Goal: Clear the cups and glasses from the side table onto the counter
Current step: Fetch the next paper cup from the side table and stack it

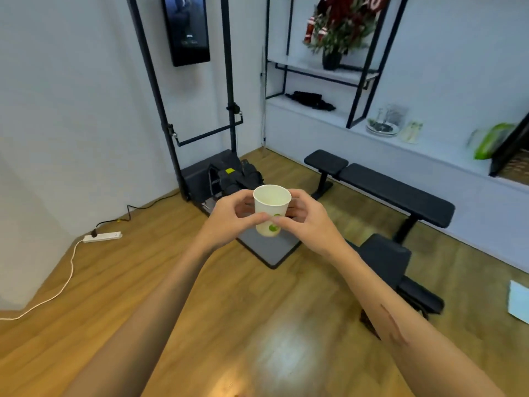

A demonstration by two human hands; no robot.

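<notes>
A white paper cup (271, 206) with green marks is held upright in mid-air at the centre of the view, above the wooden floor (200, 296). Both hands grip it — the left hand (229, 217) curls round it from 9 o'clock, the right hand (306, 220) from 3 o'clock, thumbs meeting on its near side. A black weight bench (395, 193) stands at 2 o'clock; a power strip (103, 236) lies at 9 o'clock.

Bright, even indoor light, cool on the walls. A broad white glare patch shines on the wooden floor (283, 351) near the camera. Wide-angle bending bows the frame edges; the green bag (491, 140) far right is smeared, the whole view slightly soft.
</notes>
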